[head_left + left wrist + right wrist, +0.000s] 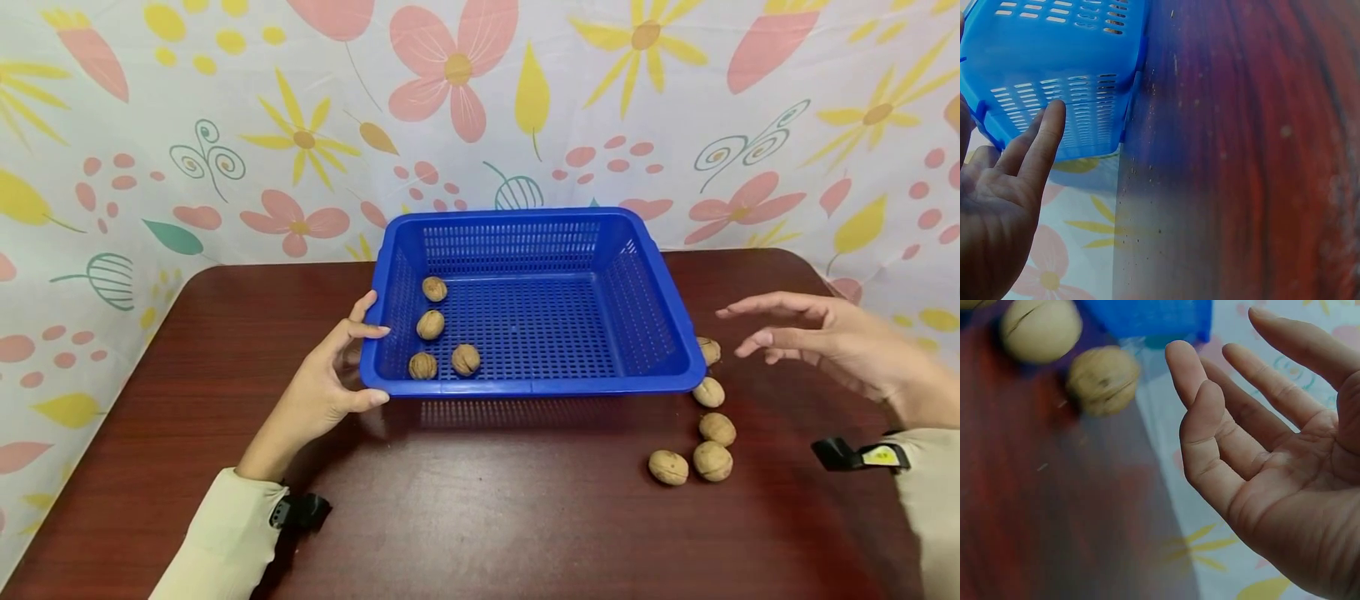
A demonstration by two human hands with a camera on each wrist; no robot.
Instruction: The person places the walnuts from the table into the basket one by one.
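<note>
Four walnuts (465,360) in basket (525,386), perhaps five outside

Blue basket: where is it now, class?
In the head view, the blue basket is central, between the left hand at its left rim and walnuts by its right end.

The basket (525,386) stands on the surface (480,517); four walnuts (431,325) lie in its left end, five walnuts (717,429) near its front-right corner.

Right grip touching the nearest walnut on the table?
Apart. The right wrist view shows it: patterned backdrop is visible in the gap between the right grip and the nearest walnut.
</note>
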